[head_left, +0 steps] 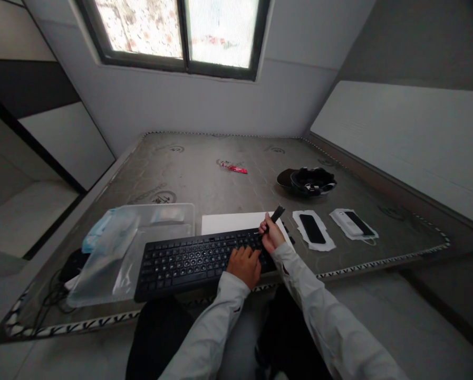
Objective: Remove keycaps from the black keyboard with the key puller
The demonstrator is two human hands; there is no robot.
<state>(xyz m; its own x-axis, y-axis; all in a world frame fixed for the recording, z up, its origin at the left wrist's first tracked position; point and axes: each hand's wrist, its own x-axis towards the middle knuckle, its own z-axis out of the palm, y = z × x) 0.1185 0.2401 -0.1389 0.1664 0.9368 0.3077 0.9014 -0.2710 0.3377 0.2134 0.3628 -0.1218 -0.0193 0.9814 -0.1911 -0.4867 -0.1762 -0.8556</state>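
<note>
A black keyboard (196,259) lies at a slant near the front edge of the mattress, its right part over a white sheet (232,220). My left hand (244,265) rests on the right half of the keys, fingers stretched out and holding nothing. Above the keyboard's right end, my right hand (272,235) is closed around a slim black brush-like tool (278,213). The tool's wider end points up and away from me; its exact kind is hard to make out. Some keys at the right are hidden by both hands.
At left, a translucent plastic tray (173,208) holds clear and blue packaging (102,229), with dark cables (48,301) beside it. Two dark phone-like objects (312,228) (359,224) lie on white wipes at right. Farther back are a black cap (313,182) and a red packet (234,168).
</note>
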